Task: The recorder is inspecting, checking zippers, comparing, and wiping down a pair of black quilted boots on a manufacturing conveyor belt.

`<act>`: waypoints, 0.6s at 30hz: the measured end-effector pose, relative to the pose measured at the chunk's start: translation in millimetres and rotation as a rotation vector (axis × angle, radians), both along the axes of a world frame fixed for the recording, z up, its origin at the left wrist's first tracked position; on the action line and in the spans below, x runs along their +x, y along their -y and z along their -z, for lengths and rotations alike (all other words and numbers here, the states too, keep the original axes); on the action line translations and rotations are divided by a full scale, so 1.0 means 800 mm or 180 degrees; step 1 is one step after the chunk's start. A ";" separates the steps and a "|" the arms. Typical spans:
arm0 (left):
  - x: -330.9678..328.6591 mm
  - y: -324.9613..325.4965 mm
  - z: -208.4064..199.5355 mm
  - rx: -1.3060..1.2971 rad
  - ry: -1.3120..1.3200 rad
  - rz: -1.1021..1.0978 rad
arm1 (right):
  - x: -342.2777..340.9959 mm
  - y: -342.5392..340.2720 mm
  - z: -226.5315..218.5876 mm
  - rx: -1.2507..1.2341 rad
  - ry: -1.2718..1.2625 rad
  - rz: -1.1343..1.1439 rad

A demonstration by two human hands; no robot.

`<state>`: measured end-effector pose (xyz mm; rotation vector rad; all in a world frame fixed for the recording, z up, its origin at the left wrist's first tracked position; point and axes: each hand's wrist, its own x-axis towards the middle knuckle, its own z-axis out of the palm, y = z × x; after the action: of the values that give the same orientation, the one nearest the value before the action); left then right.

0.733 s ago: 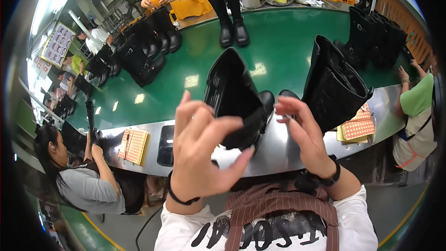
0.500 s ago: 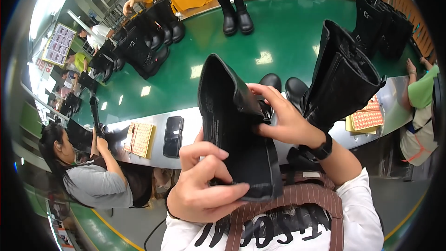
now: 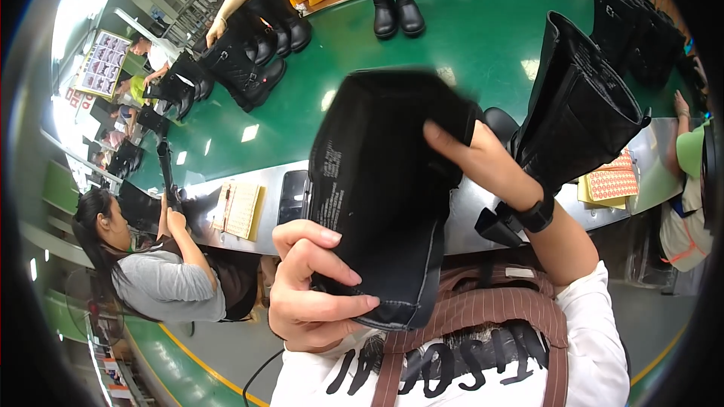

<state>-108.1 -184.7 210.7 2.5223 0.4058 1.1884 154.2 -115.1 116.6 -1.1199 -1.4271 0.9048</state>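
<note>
Close in front of me I hold a black boot (image 3: 385, 181) with its shaft opened wide, so its dark lining and a seam along the near edge show. My left hand (image 3: 317, 286) is closed on the shaft's near left edge, its fingers over the rim. At the right side my right hand (image 3: 486, 162) grips the shaft with the thumb on the lining and the other fingers hidden behind. The boot's foot is out of sight. Just right of my hand a tall black boot (image 3: 577, 102) stands with its top open, tilted in the view.
A green table (image 3: 324, 117) curves ahead, with a metal ledge (image 3: 226, 241) along my side. Boots (image 3: 241, 71) line the left; a pair (image 3: 396, 15) stands at the back. Sticker sheets (image 3: 609, 185) and a phone (image 3: 292, 194) lie nearby. A co-worker (image 3: 162, 275) handles a boot at left.
The held boot's shaft is spread wider and turned more toward me. My right hand has moved right with its edge, the thumb now laid on the lining. The whole view has shifted slightly.
</note>
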 end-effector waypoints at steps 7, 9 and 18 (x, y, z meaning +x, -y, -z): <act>0.019 0.006 -0.007 -0.0193 0.0093 -0.0007 | -0.049 0.038 -0.082 0.0849 0.0011 -0.0246; 0.023 0.007 -0.006 -0.0206 0.0124 -0.0091 | -0.049 0.035 -0.080 0.0846 0.0044 -0.0228; 0.033 0.009 -0.003 -0.0356 0.0388 -0.0181 | -0.043 0.032 -0.078 0.0778 -0.0255 -0.0463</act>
<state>-82.1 -191.5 213.2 2.3443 0.5015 1.2952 119.6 -140.8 178.8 -0.7979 -1.5215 0.8403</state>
